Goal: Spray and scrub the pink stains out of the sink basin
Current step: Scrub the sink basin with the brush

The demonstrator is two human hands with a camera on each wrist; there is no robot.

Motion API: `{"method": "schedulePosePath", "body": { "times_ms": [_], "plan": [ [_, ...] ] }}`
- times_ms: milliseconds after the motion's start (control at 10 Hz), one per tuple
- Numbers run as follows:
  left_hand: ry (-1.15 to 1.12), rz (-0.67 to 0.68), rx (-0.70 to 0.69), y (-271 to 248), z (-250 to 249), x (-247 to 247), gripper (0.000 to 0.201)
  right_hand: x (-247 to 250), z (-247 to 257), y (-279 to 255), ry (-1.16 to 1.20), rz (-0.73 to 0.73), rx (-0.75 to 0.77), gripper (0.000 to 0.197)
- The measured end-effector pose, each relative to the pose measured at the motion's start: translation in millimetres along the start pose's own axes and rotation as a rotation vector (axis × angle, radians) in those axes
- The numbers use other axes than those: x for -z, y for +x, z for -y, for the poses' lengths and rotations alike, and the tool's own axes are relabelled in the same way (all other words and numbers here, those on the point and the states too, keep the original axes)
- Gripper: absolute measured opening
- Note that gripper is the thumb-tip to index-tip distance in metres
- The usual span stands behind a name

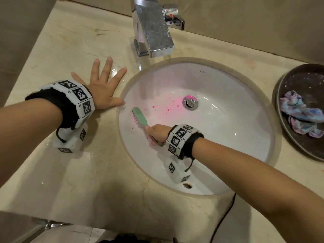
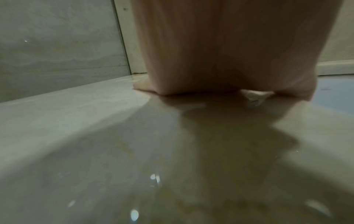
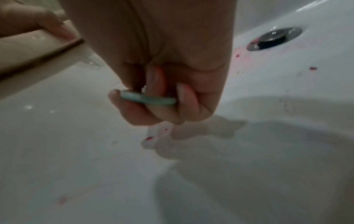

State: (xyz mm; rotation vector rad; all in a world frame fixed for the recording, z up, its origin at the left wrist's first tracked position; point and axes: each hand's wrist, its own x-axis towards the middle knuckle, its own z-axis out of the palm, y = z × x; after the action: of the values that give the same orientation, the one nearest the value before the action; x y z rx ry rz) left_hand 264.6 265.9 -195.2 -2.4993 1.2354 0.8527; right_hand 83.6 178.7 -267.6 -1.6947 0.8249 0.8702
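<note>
A white oval sink basin [image 1: 228,130] is set into the beige counter. Pink stains [image 1: 168,104] speckle its floor left of the metal drain [image 1: 190,102], with a pink smear at the drain's rim. My right hand [image 1: 157,135] grips the handle of a green scrub brush [image 1: 140,118] with pink bristles, whose head lies on the basin's left slope. In the right wrist view my fingers curl round the brush handle [image 3: 148,99], with pink spots [image 3: 149,138] below and the drain [image 3: 273,38] beyond. My left hand [image 1: 103,85] lies flat on the counter, fingers spread, beside the basin's left rim.
A chrome faucet [image 1: 152,27] with a side lever stands behind the basin. At the right, a dark round tray [image 1: 289,120] holds a crumpled blue-purple cloth [image 1: 299,114]. The wet marble counter [image 1: 70,172] stretches left. A black cable [image 1: 226,213] hangs at the front edge.
</note>
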Motion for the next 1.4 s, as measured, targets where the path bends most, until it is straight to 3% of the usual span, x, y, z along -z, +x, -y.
{"method": "schedulePosePath", "body": {
  "times_ms": [200,400,600,800,900,1000,1100,1200,1300,1400],
  "plan": [
    [0.000,-0.008,0.002,-0.4,-0.4,-0.5,0.090,-7.1,-21.0,-4.2,-0.105,0.164,0.038,0.053],
    [-0.002,-0.003,0.005,-0.6,-0.7,0.1,0.091,2.0,-10.3,-3.4,-0.143,0.029,0.027,0.057],
    [0.000,-0.006,0.004,-0.3,-0.5,0.2,0.090,-8.6,-19.0,-7.1,-0.109,0.218,0.070,0.050],
    [0.005,-0.004,0.003,-0.1,-0.7,-0.1,0.091,4.3,-12.0,-4.4,-0.237,0.035,-0.078,0.044],
    [0.006,-0.004,0.007,-0.6,-1.4,0.6,0.091,-0.1,-4.7,0.9,-0.145,0.057,0.031,0.057],
    [0.001,-0.001,0.006,-0.8,-1.5,1.2,0.090,-7.5,-8.6,0.1,-0.165,0.159,0.087,0.058],
    [0.001,0.008,0.005,-1.2,-0.9,1.1,0.090,-4.7,-19.4,-4.0,-0.207,0.160,0.045,0.050],
    [-0.001,0.019,0.000,-1.2,-0.8,1.8,0.091,7.3,-20.8,-4.3,-0.236,-0.049,-0.043,0.039],
    [0.001,0.018,-0.002,-1.2,-0.2,2.2,0.091,6.7,-6.0,1.2,-0.153,-0.123,-0.029,0.043],
    [-0.003,0.017,-0.004,-1.0,-0.5,1.8,0.091,-0.9,0.7,0.2,-0.146,-0.024,0.046,0.048]
  ]
}}
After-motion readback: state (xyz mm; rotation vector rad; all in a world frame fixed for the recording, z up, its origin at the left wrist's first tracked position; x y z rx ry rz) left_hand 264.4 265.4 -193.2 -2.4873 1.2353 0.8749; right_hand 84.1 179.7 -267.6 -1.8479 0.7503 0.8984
